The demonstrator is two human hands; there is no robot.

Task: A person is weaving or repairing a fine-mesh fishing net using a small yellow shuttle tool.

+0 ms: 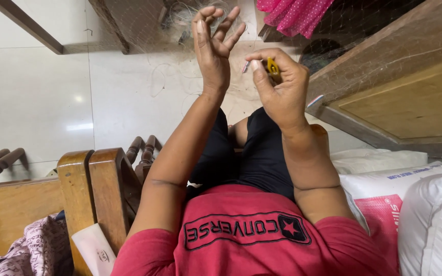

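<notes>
- Wooden chair frame (pixel 93 189) stands at far left, on the pale tiled floor (pixel 37 97)
- Left hand (pixel 212 48) is raised, fingers spread and released, touching fine net threads (pixel 180 76)
- Right hand (pixel 278 84) pinches a small yellow tool (pixel 272 67) between thumb and fingers, just beside the left hand
- White sacks (pixel 425 214) lie at far right

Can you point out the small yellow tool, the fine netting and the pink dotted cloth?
Small yellow tool (pixel 272 68), head view, its body above the right hand's thumb.
Fine translucent netting (pixel 180 20), head view, bunched strands.
Pink dotted cloth (pixel 293 14), head view, middle fold.
</notes>
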